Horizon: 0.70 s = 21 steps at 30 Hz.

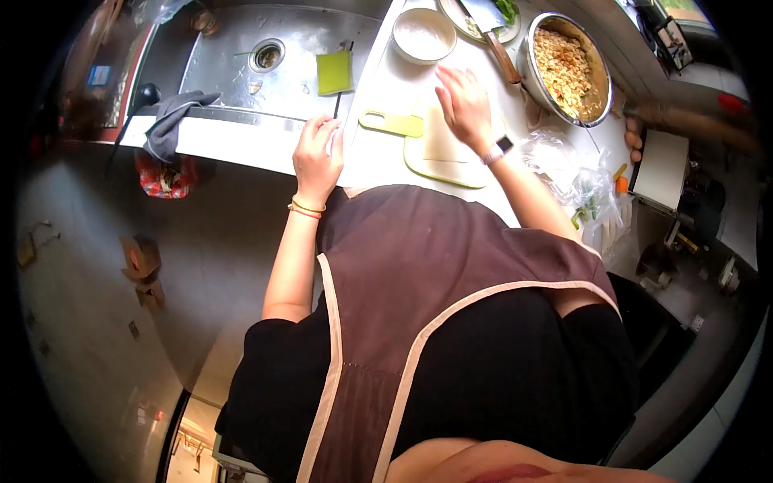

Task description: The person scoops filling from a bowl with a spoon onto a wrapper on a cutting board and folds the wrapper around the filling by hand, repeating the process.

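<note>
My left hand (pixel 317 157) is at the counter's front edge beside the sink, its fingers curled; whatever they hold, if anything, is hidden. To the right, my right hand (pixel 467 111) is over a pale cutting board (pixel 447 171) with a green rim, its fingers stretched out and nothing visible in them. A green handle (pixel 392 123) with a hole juts left from the board. Beyond my right hand stands a white bowl (pixel 423 39) with white contents. A large metal bowl (pixel 594 119) on the right holds a chopped, light-brown mixture.
A wooden-handled knife (pixel 501 56) lies across a plate (pixel 515 30) with greens. The metal sink (pixel 225 72) has a yellow-green square (pixel 334 72) near its right edge. A grey cloth (pixel 169 125) hangs over the counter edge. Plastic bags (pixel 576 173) lie at right, near several eggs (pixel 633 141).
</note>
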Each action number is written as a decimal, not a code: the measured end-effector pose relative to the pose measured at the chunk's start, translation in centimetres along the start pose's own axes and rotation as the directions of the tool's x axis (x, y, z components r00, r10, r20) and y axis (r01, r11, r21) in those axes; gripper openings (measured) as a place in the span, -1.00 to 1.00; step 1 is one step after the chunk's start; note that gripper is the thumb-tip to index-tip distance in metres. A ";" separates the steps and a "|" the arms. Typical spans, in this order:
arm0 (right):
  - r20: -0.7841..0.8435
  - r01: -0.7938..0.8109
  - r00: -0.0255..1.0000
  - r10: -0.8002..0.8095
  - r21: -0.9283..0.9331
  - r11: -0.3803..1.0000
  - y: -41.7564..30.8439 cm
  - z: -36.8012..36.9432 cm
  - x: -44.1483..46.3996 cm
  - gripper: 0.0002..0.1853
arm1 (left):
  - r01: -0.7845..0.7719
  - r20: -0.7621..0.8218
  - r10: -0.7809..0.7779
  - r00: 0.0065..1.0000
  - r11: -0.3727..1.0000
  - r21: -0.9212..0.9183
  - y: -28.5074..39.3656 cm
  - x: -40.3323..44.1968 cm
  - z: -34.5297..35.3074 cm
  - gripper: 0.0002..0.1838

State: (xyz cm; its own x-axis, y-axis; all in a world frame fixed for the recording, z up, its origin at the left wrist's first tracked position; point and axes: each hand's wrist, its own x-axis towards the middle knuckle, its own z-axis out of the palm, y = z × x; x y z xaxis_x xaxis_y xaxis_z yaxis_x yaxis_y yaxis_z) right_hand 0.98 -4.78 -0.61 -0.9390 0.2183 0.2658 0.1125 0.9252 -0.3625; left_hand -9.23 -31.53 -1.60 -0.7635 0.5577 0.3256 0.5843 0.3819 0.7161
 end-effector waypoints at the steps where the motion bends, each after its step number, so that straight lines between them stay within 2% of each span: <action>1: 0.038 0.023 0.999 -0.022 -0.015 1.000 -0.1 0.6 -2.2 -0.62 | -0.026 -0.013 0.026 1.000 1.000 0.000 0.0 0.1 0.1 -0.85; 2: 0.074 0.044 0.996 -0.042 -0.030 0.999 -0.3 1.0 -4.1 -0.61 | -0.055 -0.024 0.055 0.998 0.998 0.000 0.0 0.3 0.3 -0.85; 4: 0.329 0.064 0.944 -0.005 -0.167 0.984 -1.5 1.2 -6.3 -0.43 | -0.070 -0.011 0.070 0.997 0.998 0.006 0.1 0.6 0.5 -0.85; 6: 0.406 0.045 0.913 0.040 -0.198 0.979 -2.4 1.8 -7.6 -0.30 | -0.088 0.006 0.088 0.996 0.996 0.008 0.5 0.9 0.5 -0.85; 9: 0.424 0.018 0.903 0.068 -0.196 0.981 -3.3 1.9 -8.6 -0.24 | -0.099 0.023 0.098 0.995 0.995 0.007 0.8 1.4 0.1 -0.85; 10: 0.421 0.014 0.904 0.071 -0.195 0.981 -3.5 1.9 -9.0 -0.24 | -0.095 0.021 0.095 0.995 0.996 0.001 0.8 1.5 -0.1 -0.85; 12: 0.523 0.127 0.853 -0.014 -0.181 0.975 -3.4 1.5 -10.3 -0.27 | -0.093 0.018 0.093 0.996 0.996 -0.008 0.6 1.5 -0.1 -0.84; 16: 0.597 0.245 0.792 -0.126 -0.121 0.962 -2.4 0.3 -11.9 -0.31 | -0.047 0.028 0.047 0.999 0.999 0.001 0.0 0.6 -0.3 -0.84; 17: 0.598 0.246 0.791 -0.127 -0.122 0.961 -2.1 -0.1 -12.1 -0.31 | -0.052 0.030 0.052 0.998 0.999 0.016 0.0 0.4 -0.4 -0.84; 19: 0.595 0.355 0.743 -0.308 0.039 0.934 -1.8 -1.1 -11.9 -0.40 | -0.057 0.032 0.057 0.998 0.998 0.022 0.1 0.2 -0.5 -0.84; 21: 0.560 0.341 0.772 -0.301 0.035 0.939 -1.5 -1.5 -10.6 -0.45 | -0.062 0.031 0.061 0.998 0.998 0.029 0.2 0.1 -0.5 -0.84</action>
State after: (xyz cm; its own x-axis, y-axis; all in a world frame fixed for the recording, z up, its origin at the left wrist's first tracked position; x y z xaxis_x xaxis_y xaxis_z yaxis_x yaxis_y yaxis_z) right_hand 11.27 -8.01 -1.51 -0.9406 -0.2837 -0.1865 -0.2257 0.9329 -0.2807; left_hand -9.32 -31.74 -1.10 -0.7175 0.6028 0.3490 0.6379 0.3676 0.6767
